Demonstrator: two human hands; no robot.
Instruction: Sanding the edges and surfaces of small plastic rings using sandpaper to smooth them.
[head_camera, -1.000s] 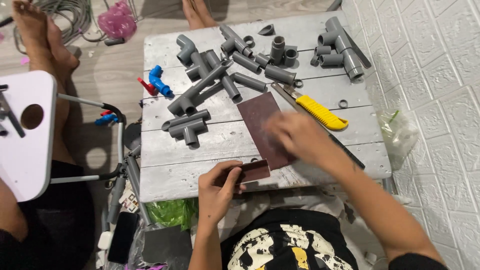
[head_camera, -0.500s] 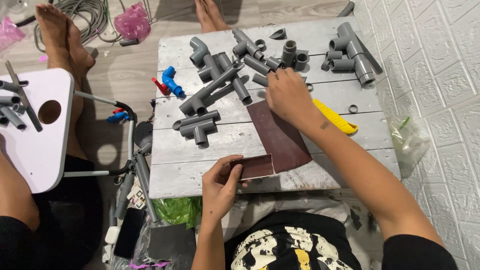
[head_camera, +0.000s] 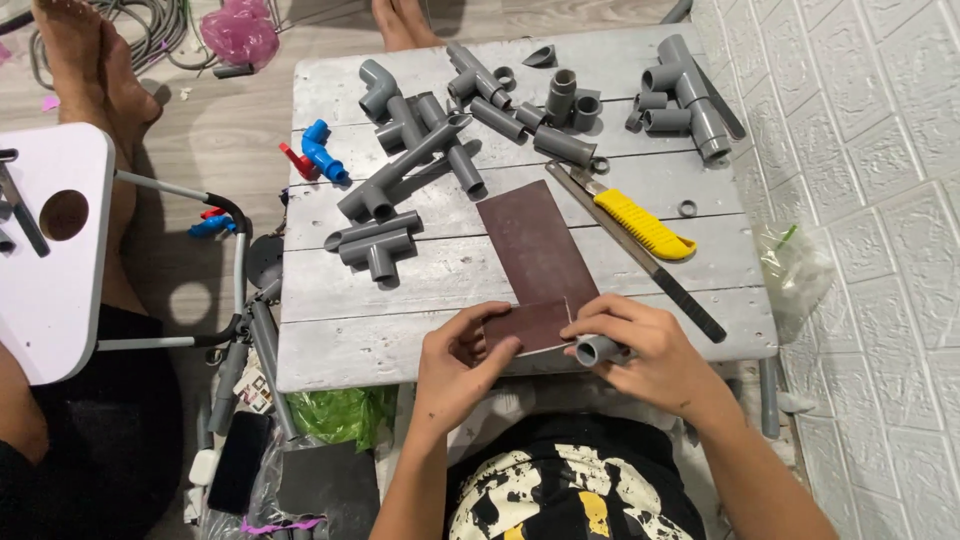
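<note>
My left hand (head_camera: 458, 364) pinches a small dark brown piece of sandpaper (head_camera: 528, 325) at the near edge of a grey wooden table (head_camera: 330, 345). My right hand (head_camera: 645, 350) grips a short grey pipe piece (head_camera: 597, 350) and also touches the sandpaper's right corner. A larger brown sandpaper sheet (head_camera: 535, 245) lies flat just beyond the hands.
Several grey pipe fittings (head_camera: 400, 170) cover the table's far half, with a tee cluster (head_camera: 685, 95) at the far right. A yellow-handled knife (head_camera: 640, 222) and a long dark file (head_camera: 680, 295) lie right of the sheet. Another person's bare feet (head_camera: 95, 70) rest at left beside a white stool (head_camera: 50, 250).
My right hand came back from the far fittings to the near edge, now holding a short grey pipe piece against the small sandpaper. My left hand stayed on the sandpaper.
</note>
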